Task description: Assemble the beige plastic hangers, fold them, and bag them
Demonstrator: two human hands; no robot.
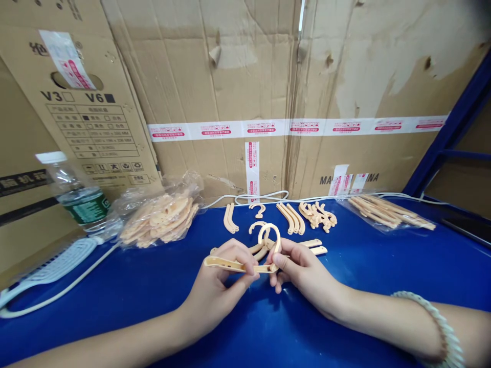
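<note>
The pale strip was held above the near middle of the blue table, its right end meeting the foot of a curved hook. The left hand pinched the strip between thumb and fingers towards that end, leaving the left end jutting out; the right hand had thumb and fingers clamped on the base of the hook. The two hands were near each other but apart. Whether the parts were locked together could not be told.

Both pieces looked like light, stiff plastic, smooth enough to slip a little under dry fingertips. The slim curve of the hook seemed the likeliest place to snap, so its thick base offered a safer hold than the loop; the strip would be best gripped close to the joint.

Just beyond the hands lay more strips and a loose hook, partly screened by the fingers and crowding the space there. Farther off were two curved strips, three more and a pile of small parts. Plastic bags of pieces stood left and right, with a bottle and a hairbrush at the left.
</note>
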